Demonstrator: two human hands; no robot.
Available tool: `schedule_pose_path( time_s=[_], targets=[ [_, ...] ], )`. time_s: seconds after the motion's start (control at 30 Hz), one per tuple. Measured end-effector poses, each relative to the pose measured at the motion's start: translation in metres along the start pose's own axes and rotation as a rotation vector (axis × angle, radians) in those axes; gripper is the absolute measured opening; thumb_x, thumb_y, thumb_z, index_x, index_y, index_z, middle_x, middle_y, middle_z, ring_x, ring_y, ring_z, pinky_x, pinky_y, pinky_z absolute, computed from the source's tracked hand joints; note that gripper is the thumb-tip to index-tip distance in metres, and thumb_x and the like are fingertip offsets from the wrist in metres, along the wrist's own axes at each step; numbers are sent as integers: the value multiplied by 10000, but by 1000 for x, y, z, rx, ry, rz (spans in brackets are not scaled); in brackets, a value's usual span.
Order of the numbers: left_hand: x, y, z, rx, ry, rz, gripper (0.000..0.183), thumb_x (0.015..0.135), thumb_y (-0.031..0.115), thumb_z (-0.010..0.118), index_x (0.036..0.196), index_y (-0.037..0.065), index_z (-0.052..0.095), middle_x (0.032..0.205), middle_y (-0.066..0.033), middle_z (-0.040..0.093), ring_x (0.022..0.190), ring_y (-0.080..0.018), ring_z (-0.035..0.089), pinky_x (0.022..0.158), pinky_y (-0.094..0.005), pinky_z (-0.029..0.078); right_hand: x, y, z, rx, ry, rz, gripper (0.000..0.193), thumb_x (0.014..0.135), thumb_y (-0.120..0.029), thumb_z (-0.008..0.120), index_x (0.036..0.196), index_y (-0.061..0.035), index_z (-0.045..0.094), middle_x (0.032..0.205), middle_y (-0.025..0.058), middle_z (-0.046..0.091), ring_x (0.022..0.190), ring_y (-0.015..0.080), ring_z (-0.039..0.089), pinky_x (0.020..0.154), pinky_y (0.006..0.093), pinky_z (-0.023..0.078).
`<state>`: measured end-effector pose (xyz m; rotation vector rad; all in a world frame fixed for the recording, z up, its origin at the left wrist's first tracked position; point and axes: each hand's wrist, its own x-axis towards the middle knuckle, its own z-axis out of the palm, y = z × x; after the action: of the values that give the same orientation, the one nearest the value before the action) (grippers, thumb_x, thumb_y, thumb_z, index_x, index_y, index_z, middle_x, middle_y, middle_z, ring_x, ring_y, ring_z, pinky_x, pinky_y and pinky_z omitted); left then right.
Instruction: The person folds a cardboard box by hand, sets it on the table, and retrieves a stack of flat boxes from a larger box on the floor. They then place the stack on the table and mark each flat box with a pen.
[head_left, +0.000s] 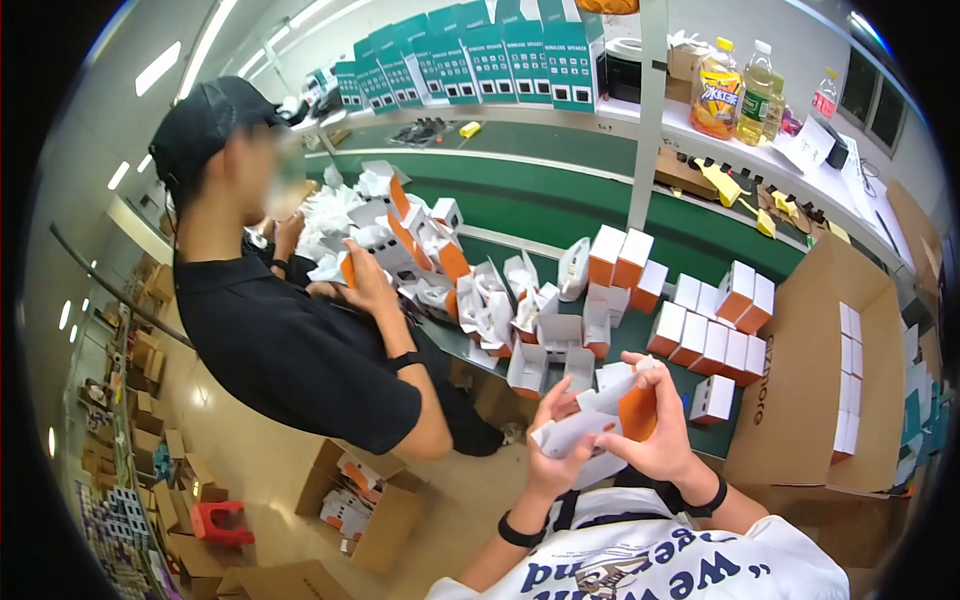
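Note:
In front of my chest, both hands hold a small white-and-orange carton box (581, 430) with its flaps standing open. My left hand (556, 455) grips its left side, with the thumb along a white flap. On the other side, my right hand (660, 425) has its fingers wrapped round the orange panel. What lies inside the box is hidden. Just beyond my hands stand several open-topped white boxes (527, 368). To their right, several closed white-and-orange boxes (690, 336) are lined up, and a lone closed box (712, 399) sits nearest my right hand.
A co-worker in black (290, 340) stands at my left, holding a similar box. A large brown carton (790, 390) with white boxes inside is at the right. Behind runs a green conveyor (545, 212), under a shelf with teal boxes (487, 65) and drink bottles (716, 95).

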<state>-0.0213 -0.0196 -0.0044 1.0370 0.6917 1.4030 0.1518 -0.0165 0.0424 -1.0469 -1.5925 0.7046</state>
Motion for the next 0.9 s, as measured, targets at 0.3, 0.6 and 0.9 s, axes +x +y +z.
schedule_pose_path(
  time_s=[0.3,0.6,0.9],
  targets=[
    [-10,-25,20,358,-61,176,877,805,188,846,1512,17,356,1300,-149,610,1174,-221,621,992,-365,502,-31,21,17,378,301,149,767,811,-349,797,1356,-47,351,1502,240,461,1341,340,510,1116,432,416],
    [-1,-21,17,412,98,316,729,722,102,836,1322,69,423,1287,-152,564,1165,-263,581,1001,-401,472,-15,24,17,407,143,175,452,820,-311,762,1057,-41,488,1170,206,668,1055,219,617,966,387,482],
    [5,-8,23,486,44,309,506,672,150,844,1062,57,535,1176,-110,637,1009,-254,648,893,-350,512,-10,32,3,276,32,165,409,802,-357,737,828,-51,466,995,144,652,945,195,589,860,342,462]
  ],
)
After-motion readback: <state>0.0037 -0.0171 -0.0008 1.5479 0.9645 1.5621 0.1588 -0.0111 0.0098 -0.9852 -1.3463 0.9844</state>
